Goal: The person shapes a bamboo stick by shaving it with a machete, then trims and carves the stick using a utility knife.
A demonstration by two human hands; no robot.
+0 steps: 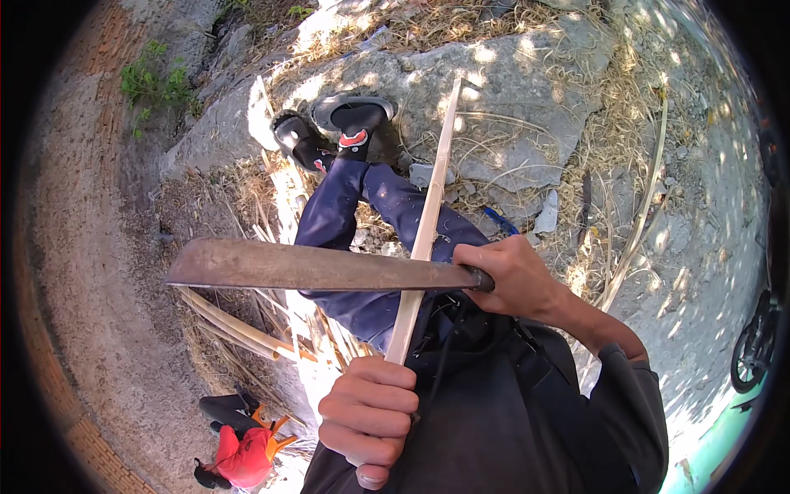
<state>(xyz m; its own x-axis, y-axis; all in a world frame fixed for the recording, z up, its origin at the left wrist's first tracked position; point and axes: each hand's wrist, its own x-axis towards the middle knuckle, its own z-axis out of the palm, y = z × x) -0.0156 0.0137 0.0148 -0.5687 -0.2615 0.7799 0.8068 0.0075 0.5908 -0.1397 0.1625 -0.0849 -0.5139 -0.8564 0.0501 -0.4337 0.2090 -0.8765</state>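
Note:
A machete [304, 267] with a broad, rust-brown blade lies level across the view, its tip to the left. My right hand [506, 276] is closed around its dark handle. Below the blade, my left hand [370, 416] is wrapped in a fist round the near end of a long, pale bamboo strip [438, 177]. The strip slants up and away over my legs, its far end above the stone slab. The blade passes over the strip; whether they touch I cannot tell. My blue trousers [395, 202] and black shoes [354, 123] show beyond.
A large flat stone [502, 90] with straw lies ahead. Split bamboo pieces [234, 325] lie left of my legs, with shavings about. A person in red [247, 461] sits on an orange chair at lower left. A bicycle or motorbike wheel [753, 350] stands at far right.

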